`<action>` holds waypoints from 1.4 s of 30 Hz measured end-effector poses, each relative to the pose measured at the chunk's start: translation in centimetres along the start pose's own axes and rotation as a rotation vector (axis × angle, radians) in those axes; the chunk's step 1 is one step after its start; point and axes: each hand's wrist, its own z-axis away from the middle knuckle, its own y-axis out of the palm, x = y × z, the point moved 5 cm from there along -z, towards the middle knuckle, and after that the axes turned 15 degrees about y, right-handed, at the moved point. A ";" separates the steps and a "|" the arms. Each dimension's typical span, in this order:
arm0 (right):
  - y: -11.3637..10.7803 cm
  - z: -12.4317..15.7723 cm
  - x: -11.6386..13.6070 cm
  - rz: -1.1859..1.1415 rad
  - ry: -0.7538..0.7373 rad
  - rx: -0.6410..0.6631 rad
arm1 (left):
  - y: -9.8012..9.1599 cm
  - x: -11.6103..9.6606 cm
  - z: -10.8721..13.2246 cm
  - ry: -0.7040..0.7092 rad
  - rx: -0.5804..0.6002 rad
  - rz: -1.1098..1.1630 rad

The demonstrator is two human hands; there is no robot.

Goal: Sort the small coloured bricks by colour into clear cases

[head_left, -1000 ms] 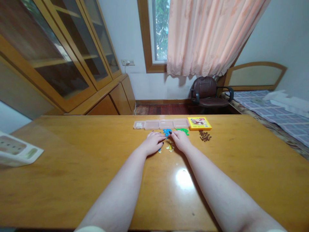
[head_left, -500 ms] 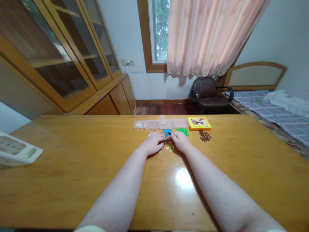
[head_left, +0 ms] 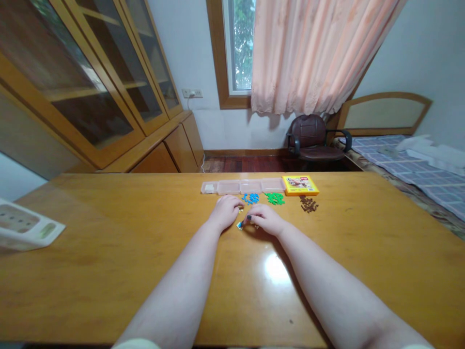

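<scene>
Nearly pinching right hand point(head_left: 266, 219) around blue piece point(head_left: 240, 225) just leftward, likely light, stiff, best edge-held; curling left hand point(head_left: 225, 212), with both grips unclear

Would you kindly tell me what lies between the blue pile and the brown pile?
In the head view, the green pile lies between the blue pile and the brown pile.

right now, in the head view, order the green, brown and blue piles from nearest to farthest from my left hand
1. Blue pile: just right of your left hand
2. Green pile: further right
3. Brown pile: rightmost, near the yellow box
</scene>
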 end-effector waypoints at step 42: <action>-4.1 0.6 -3.7 0.112 0.487 -0.701 | 0.8 0.5 0.3 -0.121 0.095 -0.042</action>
